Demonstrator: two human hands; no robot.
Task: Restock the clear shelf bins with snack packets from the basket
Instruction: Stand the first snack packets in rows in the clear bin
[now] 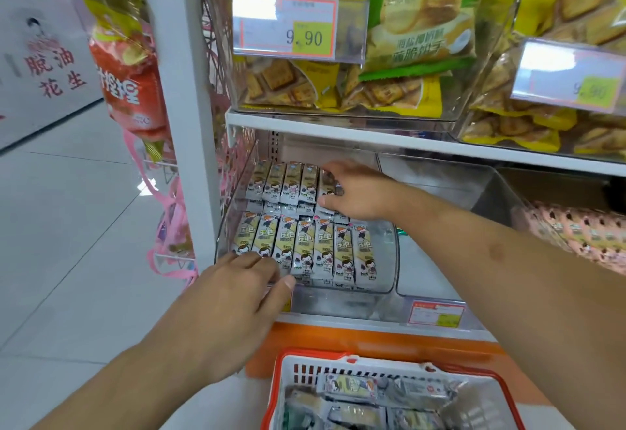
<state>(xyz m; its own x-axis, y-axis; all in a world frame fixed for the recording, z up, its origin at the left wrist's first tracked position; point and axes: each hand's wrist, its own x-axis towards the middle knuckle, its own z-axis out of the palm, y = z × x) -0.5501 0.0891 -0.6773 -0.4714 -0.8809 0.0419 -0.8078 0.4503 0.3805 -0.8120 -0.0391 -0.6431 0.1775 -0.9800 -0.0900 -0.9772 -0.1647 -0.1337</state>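
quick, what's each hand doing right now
Left hand: open, fingers resting on the front row of cream snack packets.
Right hand: open, fingers flat on the back-row packets.

A curved-front clear plastic bin [389,260] sits on the lower white metal shelf [338,319], at its left end beside the white upright post [183,107]. Inside it, slim silver-and-yellow snack packets [321,250] stand in a front row, with a second row behind. The right hand [355,192] lies on the back row; the left hand [233,304] rests at the bin's front left corner. Below and in front stands the red-rimmed white plastic basket [338,362], holding more packets. A second clear bin [423,290] sits to the right.
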